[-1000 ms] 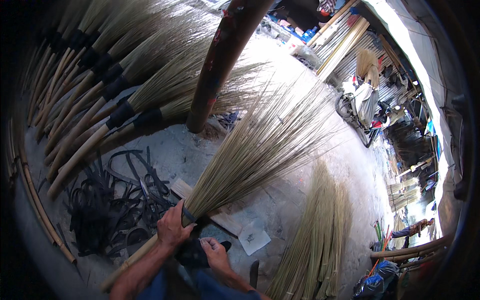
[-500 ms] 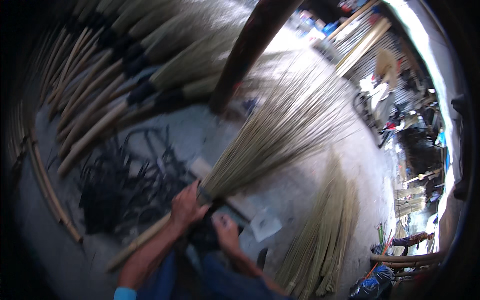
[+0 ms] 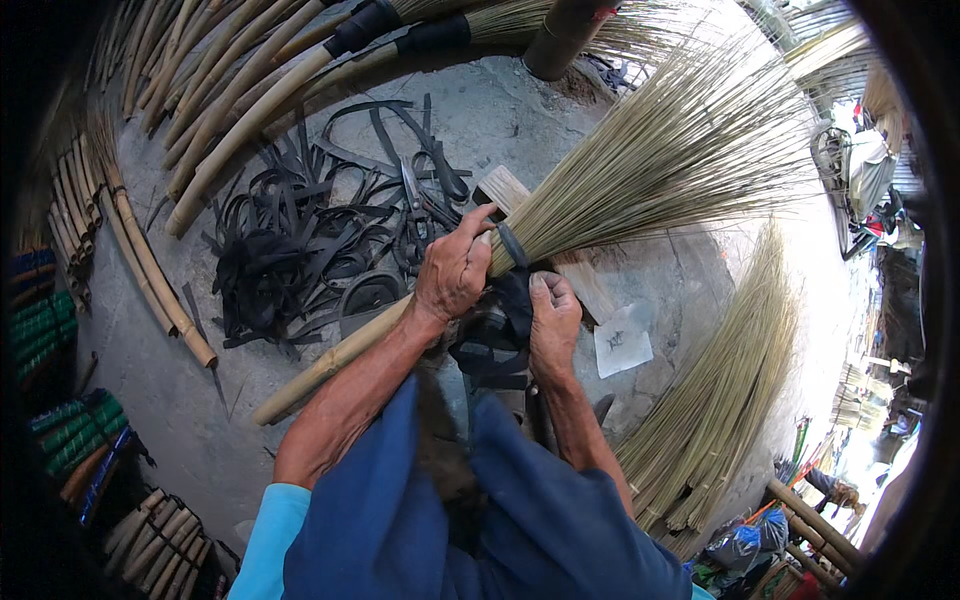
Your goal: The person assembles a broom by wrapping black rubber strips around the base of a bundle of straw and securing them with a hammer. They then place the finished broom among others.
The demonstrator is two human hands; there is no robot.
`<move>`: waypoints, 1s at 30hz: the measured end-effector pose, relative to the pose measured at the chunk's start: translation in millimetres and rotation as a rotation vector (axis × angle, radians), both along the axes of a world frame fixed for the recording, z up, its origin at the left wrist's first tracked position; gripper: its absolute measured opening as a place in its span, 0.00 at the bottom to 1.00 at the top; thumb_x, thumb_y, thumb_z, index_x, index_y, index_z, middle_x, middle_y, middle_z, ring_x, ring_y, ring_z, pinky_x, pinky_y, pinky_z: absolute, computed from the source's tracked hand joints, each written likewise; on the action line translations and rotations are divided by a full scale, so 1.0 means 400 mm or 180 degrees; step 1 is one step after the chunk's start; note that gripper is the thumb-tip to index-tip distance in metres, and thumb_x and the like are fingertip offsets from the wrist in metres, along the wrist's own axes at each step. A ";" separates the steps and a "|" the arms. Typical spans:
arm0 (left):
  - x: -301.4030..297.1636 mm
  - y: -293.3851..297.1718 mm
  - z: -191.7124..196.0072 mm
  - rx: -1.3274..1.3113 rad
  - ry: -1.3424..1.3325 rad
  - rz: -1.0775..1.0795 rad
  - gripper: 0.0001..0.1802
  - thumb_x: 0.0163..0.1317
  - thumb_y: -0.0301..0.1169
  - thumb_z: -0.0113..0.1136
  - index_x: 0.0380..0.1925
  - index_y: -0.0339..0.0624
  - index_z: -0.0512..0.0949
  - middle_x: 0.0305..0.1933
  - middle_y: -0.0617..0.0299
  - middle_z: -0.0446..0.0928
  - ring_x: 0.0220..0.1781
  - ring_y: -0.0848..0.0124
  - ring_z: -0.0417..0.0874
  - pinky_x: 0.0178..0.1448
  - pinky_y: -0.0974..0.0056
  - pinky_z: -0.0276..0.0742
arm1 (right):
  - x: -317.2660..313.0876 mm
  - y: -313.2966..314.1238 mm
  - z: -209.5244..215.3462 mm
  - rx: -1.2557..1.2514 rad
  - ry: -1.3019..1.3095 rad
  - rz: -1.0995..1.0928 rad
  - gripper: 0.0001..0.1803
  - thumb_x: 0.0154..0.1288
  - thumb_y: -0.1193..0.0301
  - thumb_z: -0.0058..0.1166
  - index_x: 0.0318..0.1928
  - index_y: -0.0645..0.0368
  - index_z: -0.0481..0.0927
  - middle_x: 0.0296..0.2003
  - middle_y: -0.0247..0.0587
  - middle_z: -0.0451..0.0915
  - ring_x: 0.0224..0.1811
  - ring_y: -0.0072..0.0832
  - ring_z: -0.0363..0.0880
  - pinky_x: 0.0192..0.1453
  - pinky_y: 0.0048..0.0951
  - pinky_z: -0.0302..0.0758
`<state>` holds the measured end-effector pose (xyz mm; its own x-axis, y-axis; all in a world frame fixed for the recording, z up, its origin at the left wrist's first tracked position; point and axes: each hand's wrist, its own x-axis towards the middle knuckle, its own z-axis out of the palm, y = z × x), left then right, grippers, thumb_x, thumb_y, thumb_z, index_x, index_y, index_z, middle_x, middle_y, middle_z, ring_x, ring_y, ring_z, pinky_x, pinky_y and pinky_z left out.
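My left hand (image 3: 455,265) is closed round the neck of a broom, its index finger lying along the upper side. Long, stiff pale bristles (image 3: 650,150) fan out to the upper right, and a bamboo handle (image 3: 335,360) runs to the lower left beneath my left forearm. A black rubber strip (image 3: 512,300) bands the neck and hangs down in loose loops above my lap. Just below the band, my right hand (image 3: 553,325) pinches that strip between thumb and fingers.
Tangled black strips (image 3: 270,270) and scissors (image 3: 410,190) lie left of the broom. A loose bristle bundle (image 3: 720,400) is at the right, near a white sheet (image 3: 622,342). Several brooms (image 3: 350,30) lie beyond, beside a thick post (image 3: 565,40). Bamboo poles (image 3: 150,265) lie left.
The view has swung, so broom and hands appear higher and farther right, and my lap shows more. Both hands stay at the broom's neck; the right hand, blurred before, now shows clearly pinching the strip.
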<state>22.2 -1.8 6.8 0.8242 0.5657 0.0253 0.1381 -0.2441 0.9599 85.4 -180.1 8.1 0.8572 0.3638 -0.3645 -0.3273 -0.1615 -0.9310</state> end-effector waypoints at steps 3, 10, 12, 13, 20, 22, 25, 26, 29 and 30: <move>0.000 0.000 -0.004 -0.0083 0.0135 0.0044 0.29 0.85 0.43 0.47 0.76 0.40 0.76 0.58 0.36 0.90 0.58 0.41 0.93 0.61 0.48 0.87 | 0.001 0.017 0.027 0.0238 0.0125 0.0129 0.12 0.87 0.65 0.63 0.55 0.62 0.84 0.46 0.29 0.84 0.48 0.14 0.78 0.56 0.22 0.77; 0.001 0.011 0.008 -0.0223 0.0227 -0.0013 0.29 0.85 0.48 0.53 0.75 0.41 0.77 0.56 0.37 0.90 0.57 0.43 0.94 0.61 0.49 0.87 | 0.010 0.069 0.047 0.0240 -0.0199 0.0102 0.13 0.88 0.64 0.62 0.55 0.63 0.83 0.46 0.30 0.84 0.47 0.16 0.78 0.55 0.23 0.78; 0.002 0.006 0.016 -0.0098 0.0225 -0.0069 0.30 0.81 0.46 0.61 0.74 0.40 0.77 0.56 0.38 0.90 0.58 0.44 0.94 0.62 0.49 0.87 | 0.002 0.073 0.027 0.0023 -0.0155 -0.0098 0.14 0.88 0.64 0.61 0.55 0.64 0.82 0.46 0.31 0.83 0.47 0.16 0.78 0.55 0.23 0.78; 0.002 0.000 0.020 0.0101 0.0198 -0.0083 0.30 0.78 0.44 0.65 0.73 0.40 0.78 0.57 0.39 0.90 0.59 0.44 0.94 0.62 0.50 0.87 | -0.003 0.074 0.016 0.0215 -0.0318 -0.0114 0.14 0.88 0.64 0.61 0.55 0.64 0.81 0.45 0.31 0.83 0.46 0.16 0.78 0.53 0.23 0.78; 0.010 -0.007 0.020 0.0426 0.0054 -0.0039 0.33 0.68 0.39 0.76 0.70 0.37 0.80 0.58 0.41 0.90 0.60 0.45 0.93 0.63 0.50 0.87 | -0.004 0.067 -0.035 0.0255 -0.0278 -0.0382 0.14 0.88 0.65 0.61 0.53 0.67 0.80 0.42 0.32 0.82 0.42 0.17 0.78 0.48 0.24 0.77; 0.010 -0.007 0.016 0.0460 0.0041 -0.0046 0.33 0.68 0.38 0.76 0.69 0.37 0.80 0.59 0.41 0.89 0.60 0.45 0.93 0.64 0.50 0.87 | -0.006 0.062 -0.039 0.0210 -0.0240 -0.0367 0.15 0.88 0.64 0.61 0.53 0.67 0.80 0.42 0.32 0.83 0.42 0.17 0.78 0.48 0.25 0.77; 0.010 -0.007 0.013 0.0483 0.0045 -0.0063 0.32 0.68 0.38 0.75 0.69 0.36 0.80 0.61 0.40 0.88 0.61 0.45 0.92 0.64 0.50 0.87 | -0.009 0.059 -0.044 0.0132 -0.0332 -0.0327 0.16 0.88 0.63 0.62 0.53 0.67 0.80 0.42 0.33 0.83 0.43 0.17 0.79 0.48 0.25 0.77; 0.010 -0.007 0.013 0.0480 0.0071 -0.0072 0.31 0.69 0.37 0.74 0.68 0.36 0.80 0.61 0.40 0.88 0.61 0.44 0.92 0.65 0.50 0.86 | -0.009 0.058 -0.046 0.0100 -0.0361 -0.0324 0.17 0.88 0.63 0.62 0.53 0.68 0.80 0.41 0.33 0.83 0.43 0.17 0.78 0.48 0.25 0.77; 0.010 -0.004 0.013 0.0345 0.0059 -0.0080 0.30 0.70 0.38 0.73 0.68 0.35 0.80 0.61 0.40 0.88 0.61 0.44 0.92 0.65 0.50 0.86 | -0.007 0.058 -0.051 0.0008 -0.0374 -0.0293 0.17 0.88 0.62 0.62 0.52 0.68 0.81 0.41 0.34 0.83 0.42 0.18 0.78 0.49 0.27 0.78; 0.010 -0.003 0.013 0.0364 0.0014 -0.0082 0.30 0.70 0.38 0.73 0.68 0.35 0.80 0.61 0.40 0.88 0.61 0.44 0.92 0.65 0.50 0.86 | -0.006 0.058 -0.053 -0.0003 -0.0318 -0.0337 0.17 0.88 0.62 0.62 0.52 0.68 0.81 0.41 0.34 0.83 0.42 0.18 0.78 0.49 0.27 0.78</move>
<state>26.1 -3.0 12.2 0.8387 0.5379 0.0848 0.1345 -0.3555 0.9250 82.9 -156.8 -13.0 0.9229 0.2690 -0.2757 -0.2482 -0.1318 -0.9597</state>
